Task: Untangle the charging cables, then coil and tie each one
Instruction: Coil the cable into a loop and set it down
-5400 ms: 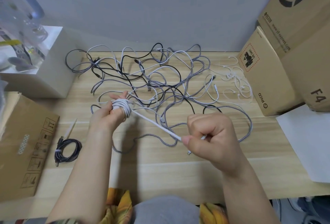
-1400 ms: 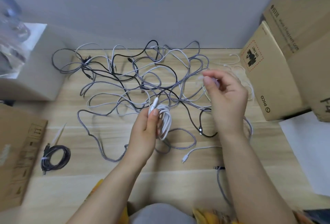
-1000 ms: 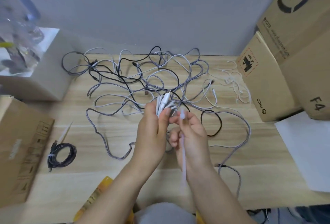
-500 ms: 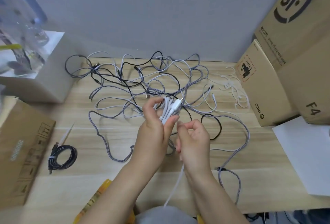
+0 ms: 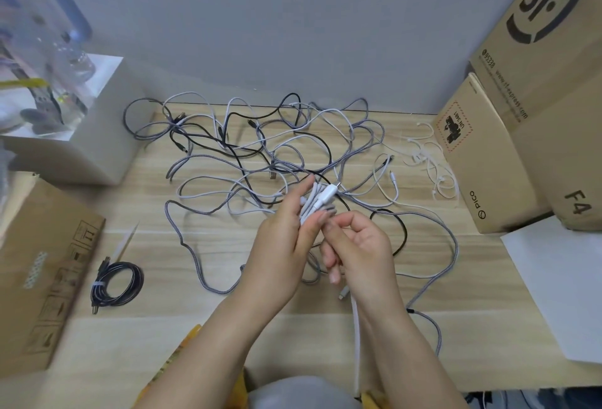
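Observation:
My left hand [image 5: 286, 245] grips a coiled white cable [image 5: 314, 201] above the middle of the wooden table [image 5: 195, 337], its plug poking up past my thumb. Close beside it, my right hand [image 5: 358, 252] pinches a white tie strip [image 5: 356, 337] that hangs down under my wrist towards the table's front edge. Behind both hands lies a tangle of grey, white and black charging cables [image 5: 260, 154]. A black cable [image 5: 115, 283], coiled and tied, rests at the front left.
Loose white ties [image 5: 430, 161] lie at the back right beside stacked cardboard boxes [image 5: 488, 161]. A white sheet [image 5: 560, 278] covers the right edge. A brown box [image 5: 39, 275] and a white box [image 5: 81, 135] stand at the left. One tie [image 5: 125, 242] lies by the black coil.
My right hand fetched a tie from the back right and brought it to the white coil, which my left hand lifted. Over the last half second both hands have barely moved.

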